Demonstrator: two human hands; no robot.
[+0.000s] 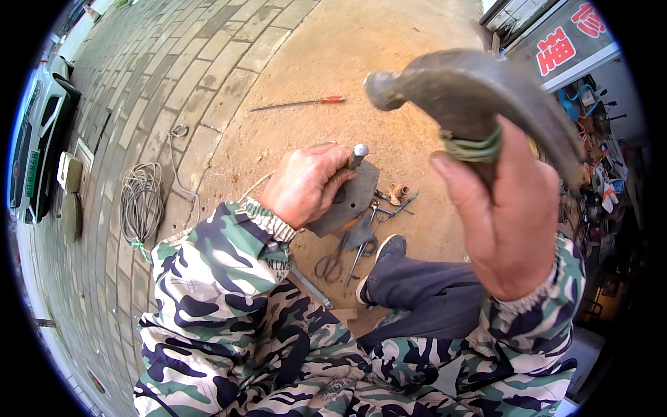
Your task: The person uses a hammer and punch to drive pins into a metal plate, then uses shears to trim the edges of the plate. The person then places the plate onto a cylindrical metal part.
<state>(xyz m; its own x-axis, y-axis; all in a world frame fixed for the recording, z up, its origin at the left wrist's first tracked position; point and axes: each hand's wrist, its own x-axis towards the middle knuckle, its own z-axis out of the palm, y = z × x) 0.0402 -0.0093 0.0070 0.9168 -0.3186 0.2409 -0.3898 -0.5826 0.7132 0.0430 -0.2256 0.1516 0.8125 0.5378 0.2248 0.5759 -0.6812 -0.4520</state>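
My right hand (511, 222) grips a dark metal hammer (458, 87), raised close to the camera with its head pointing left. A green band is wound round the hammer's neck. My left hand (306, 184) holds a short metal punch (357, 156) upright, its tip against a dark grey curved piece (354, 198) that looks like rubber or leather. Both sleeves are camouflage patterned. My leg in dark trousers with a dark shoe (385, 250) reaches out below the piece.
Scissors (333, 260), pliers and small metal tools (392, 201) lie on the dirt ground. A long screwdriver with a red handle (299, 104) lies farther off. A coil of grey wire (141, 201) rests on the paving at left, near a parked car (38, 139). Shop clutter stands right.
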